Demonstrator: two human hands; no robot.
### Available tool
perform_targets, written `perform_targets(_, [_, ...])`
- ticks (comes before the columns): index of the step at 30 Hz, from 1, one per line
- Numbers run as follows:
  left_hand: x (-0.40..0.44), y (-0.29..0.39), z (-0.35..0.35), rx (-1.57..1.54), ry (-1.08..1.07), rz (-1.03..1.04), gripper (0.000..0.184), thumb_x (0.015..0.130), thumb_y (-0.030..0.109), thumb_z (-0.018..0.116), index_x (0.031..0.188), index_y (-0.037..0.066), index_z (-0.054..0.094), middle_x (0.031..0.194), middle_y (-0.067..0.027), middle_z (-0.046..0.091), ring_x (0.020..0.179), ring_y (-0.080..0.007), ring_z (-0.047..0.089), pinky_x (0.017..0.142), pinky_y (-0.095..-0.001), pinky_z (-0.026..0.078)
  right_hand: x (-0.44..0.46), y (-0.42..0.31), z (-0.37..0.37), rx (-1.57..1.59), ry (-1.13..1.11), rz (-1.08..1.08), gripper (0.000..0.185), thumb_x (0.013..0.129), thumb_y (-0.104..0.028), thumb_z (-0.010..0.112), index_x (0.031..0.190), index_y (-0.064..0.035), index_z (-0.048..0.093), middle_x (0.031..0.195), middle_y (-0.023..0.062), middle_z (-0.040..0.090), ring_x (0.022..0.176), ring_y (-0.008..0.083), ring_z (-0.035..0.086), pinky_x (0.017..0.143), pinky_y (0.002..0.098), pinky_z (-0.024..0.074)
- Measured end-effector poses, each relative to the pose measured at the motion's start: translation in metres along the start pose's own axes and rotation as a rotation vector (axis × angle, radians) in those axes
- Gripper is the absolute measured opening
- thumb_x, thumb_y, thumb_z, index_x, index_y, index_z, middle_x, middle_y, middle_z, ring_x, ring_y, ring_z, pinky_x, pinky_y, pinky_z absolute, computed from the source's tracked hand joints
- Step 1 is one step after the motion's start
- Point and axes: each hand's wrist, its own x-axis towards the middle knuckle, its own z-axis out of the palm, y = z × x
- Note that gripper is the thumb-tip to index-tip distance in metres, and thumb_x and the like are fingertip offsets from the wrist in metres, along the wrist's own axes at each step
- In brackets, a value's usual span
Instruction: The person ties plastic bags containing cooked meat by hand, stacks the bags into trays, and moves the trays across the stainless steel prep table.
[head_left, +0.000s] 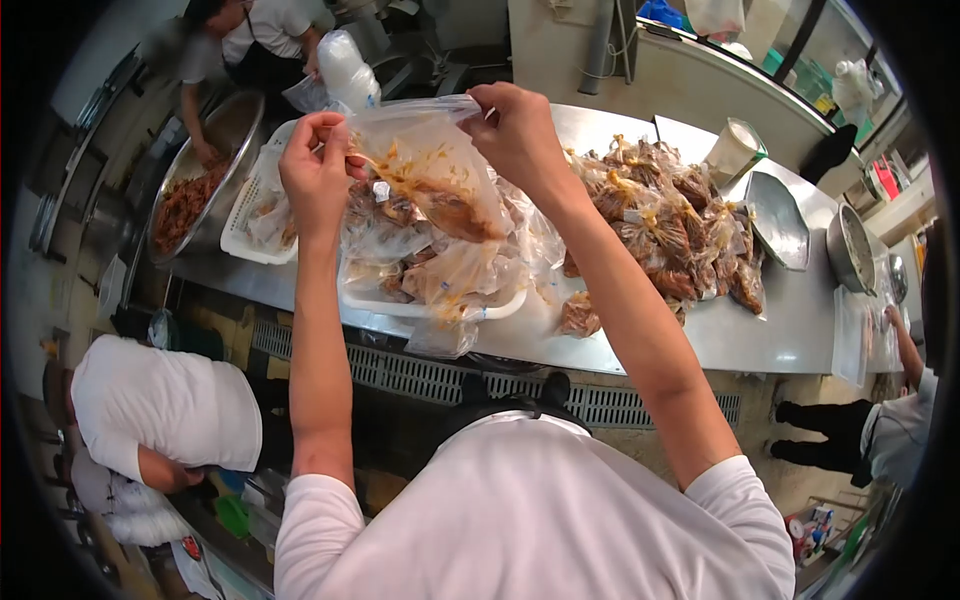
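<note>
A clear plastic bag (425, 165) with brown food and sauce in its lower part hangs between my two hands, above the table. My left hand (318, 170) pinches its upper left edge. At its upper right corner, my right hand (515, 125) grips the rim with closed fingers. Under it stands a white tray (490, 312) heaped with more bags of food, some loosely open. Right of my right forearm lies a large pile of filled, knotted bags (680, 225) of brown meat. A single small bag (579, 315) sits near the table's front edge.
The steel table (740, 335) carries a metal tray (778, 220), a white container (735, 150) and a metal pot (851, 250). At left are a white basket (240, 235) and a big metal bowl (235, 130) of food, where a person (270, 45) works. Other people stand behind left (165, 405) and at right (900, 425).
</note>
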Motion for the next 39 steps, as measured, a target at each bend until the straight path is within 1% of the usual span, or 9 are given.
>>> perform_targets(5, [-0.051,-0.051,0.048,0.161,-0.068,0.252,0.01,0.092,0.008,0.071,0.101,0.003,0.067,0.091,-0.0009,0.062,0.066,-0.0106,0.059,0.056,-0.026,0.049,-0.021,0.012,-0.016,-0.048,-0.166,0.197,0.025,0.083,-0.007,0.073,0.105,0.0037,0.071,0.08,0.0162,0.069,0.067,0.0202,0.062,0.067,0.0335,0.0515])
perform_targets(8, [-0.043,-0.08,0.025,0.715,-0.53,0.43,0.021,0.085,0.01,0.077,0.103,0.004,0.068,0.092,-0.0043,0.062,0.074,-0.0146,0.06,0.06,-0.0287,0.052,-0.034,0.022,-0.028,-0.095,-0.098,0.133,0.024,0.084,-0.008,0.073,0.104,0.0042,0.071,0.079,0.0157,0.068,0.067,0.0184,0.06,0.067,0.0329,0.0506])
perform_targets(14, [-0.038,0.009,0.065,0.321,-0.387,0.09,0.022,0.078,0.017,0.083,0.089,0.002,0.07,0.107,-0.0103,0.064,0.085,-0.0247,0.063,0.075,-0.0404,0.053,-0.044,0.019,-0.053,0.002,-0.082,0.215,0.021,0.085,-0.013,0.076,0.1,0.0017,0.072,0.074,0.0114,0.067,0.066,0.0161,0.059,0.065,0.032,0.0488])
perform_targets(18, [-0.052,-0.05,0.074,0.79,-0.446,0.553,0.019,0.079,0.005,0.081,0.078,-0.001,0.062,0.12,-0.0114,0.057,0.104,-0.0223,0.058,0.083,-0.0321,0.05,-0.051,0.02,-0.064,-0.086,0.002,0.197,0.021,0.086,-0.015,0.076,0.098,0.0022,0.072,0.074,0.0119,0.068,0.063,0.0157,0.058,0.063,0.0328,0.0484])
perform_targets(20, [-0.035,-0.039,0.065,0.486,-0.436,0.151,0.022,0.072,0.007,0.085,0.077,-0.001,0.066,0.119,-0.0153,0.057,0.108,-0.0318,0.057,0.089,-0.041,0.05,-0.053,0.02,-0.078,-0.084,0.036,0.248,0.022,0.086,-0.015,0.076,0.098,0.0029,0.071,0.073,0.0118,0.067,0.063,0.0151,0.058,0.063,0.0326,0.0487])
perform_targets(24, [-0.035,0.002,0.099,0.363,-0.536,0.507,0.02,0.073,0.004,0.084,0.078,-0.003,0.066,0.119,-0.0121,0.06,0.104,-0.0227,0.061,0.078,-0.0326,0.053,-0.05,-0.001,-0.072,0.135,-0.02,0.243,0.022,0.088,-0.015,0.075,0.097,0.0048,0.07,0.073,0.0113,0.068,0.066,0.0143,0.062,0.064,0.0314,0.0507])
perform_targets(25, [-0.042,-0.007,0.107,0.077,-0.69,0.109,0.016,0.077,0.004,0.083,0.084,0.0,0.07,0.109,-0.0093,0.066,0.093,-0.0156,0.065,0.071,-0.0295,0.053,-0.051,-0.005,-0.064,0.232,-0.044,0.164,0.022,0.087,-0.014,0.076,0.095,0.0053,0.07,0.072,0.0106,0.068,0.067,0.0151,0.064,0.064,0.0305,0.0517])
perform_targets(32, [-0.041,0.025,0.13,-0.154,-0.366,0.02,0.01,0.083,0.003,0.079,0.087,0.0,0.07,0.079,0.0013,0.068,0.073,-0.0027,0.059,0.063,-0.0227,0.048,-0.112,0.042,-0.032,0.222,0.268,0.071,0.041,0.083,-0.016,0.078,0.119,-0.0011,0.064,0.112,0.0164,0.068,0.104,0.025,0.065,0.09,0.0377,0.0521])
perform_targets(39, [-0.074,0.021,0.129,0.0,-0.402,0.221,0.05,0.09,0.014,0.074,0.133,0.005,0.051,0.139,-0.0124,0.051,0.129,-0.0219,0.05,0.107,-0.0376,0.039,-0.13,0.057,-0.005,0.8,0.121,0.56,0.025,0.103,-0.016,0.056,0.119,0.0029,0.057,0.118,0.014,0.068,0.106,0.0236,0.066,0.091,0.0338,0.0534])
